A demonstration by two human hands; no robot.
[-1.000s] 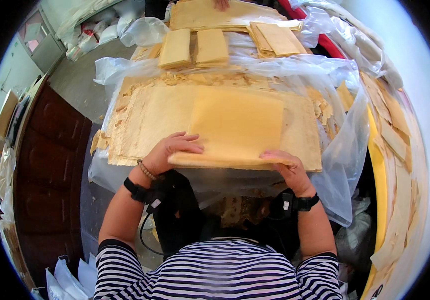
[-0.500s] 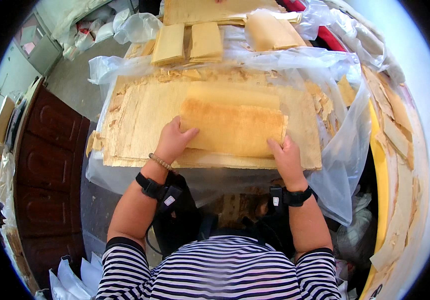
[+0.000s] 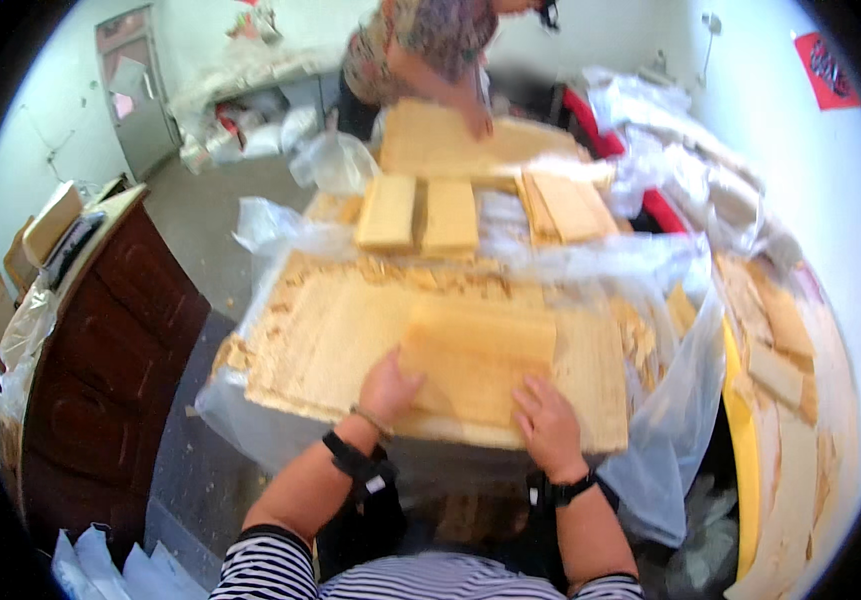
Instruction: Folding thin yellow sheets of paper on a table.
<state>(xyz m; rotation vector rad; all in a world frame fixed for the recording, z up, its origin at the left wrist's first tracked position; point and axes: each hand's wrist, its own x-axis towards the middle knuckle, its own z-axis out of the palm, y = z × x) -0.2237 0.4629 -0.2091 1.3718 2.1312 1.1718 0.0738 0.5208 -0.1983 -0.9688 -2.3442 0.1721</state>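
Note:
A thin yellow-tan sheet (image 3: 480,345), browner in a band across it, lies over a stack of larger, paler sheets (image 3: 320,350) with rough edges. At its left edge is my left hand (image 3: 388,390), thumb over the sheet and the other fingers partly hidden; it seems to pinch that edge. My right hand (image 3: 550,425) rests at the sheet's lower right corner, its fingers stretched out and a little apart. Motion blurs the sheet's near edge.
Beyond the stack are two narrow tan bundles (image 3: 418,212) and another bundle (image 3: 565,205). A person (image 3: 420,60) reaches over a farther stack (image 3: 430,140). Clear plastic film (image 3: 655,430) drapes around my stack. A dark wooden cabinet (image 3: 110,370) stands left, a yellow edge (image 3: 740,450) right.
My view has tilted up, bringing the other person into sight. The sheet now lies lower on the stack, and my right hand's fingers have spread from their grip on its edge.

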